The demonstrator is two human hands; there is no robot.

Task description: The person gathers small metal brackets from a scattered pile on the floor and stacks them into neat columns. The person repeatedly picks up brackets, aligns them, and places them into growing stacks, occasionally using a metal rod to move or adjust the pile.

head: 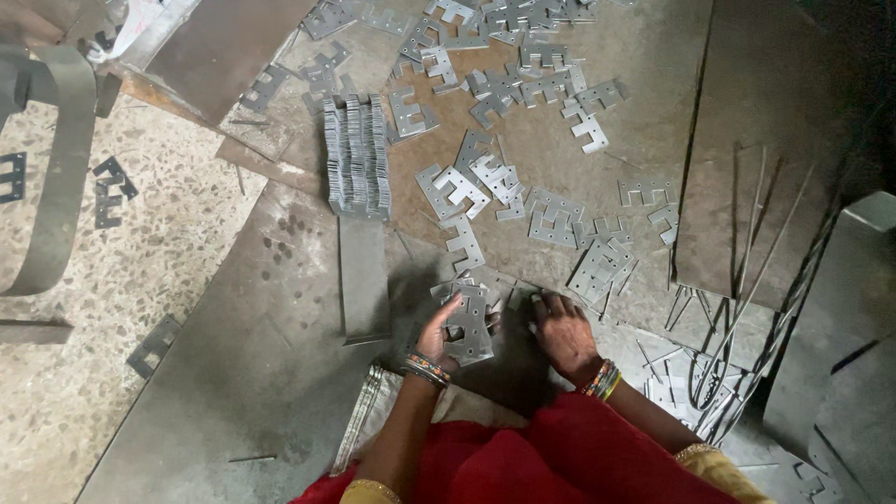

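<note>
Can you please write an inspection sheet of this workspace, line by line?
Surface: large metal sheets lying on a speckled stone floor.
Job's things: small stack of flat metal brackets under the left hand; right hand rests flat on the sheet beside it.
Clutter: loose brackets scattered ahead; a row of brackets on edge; thin metal rods at right.
Hands: both bare, bangles on wrists.
Cables: nothing seen.
Surroundings: curved metal strip at left; dark metal panels at right.

A metal workshop: stamped steel brackets (551, 98) lie scattered over sheet-metal plates (233, 364) on the speckled floor (121, 252), beside wire offcuts (747, 308).
</note>
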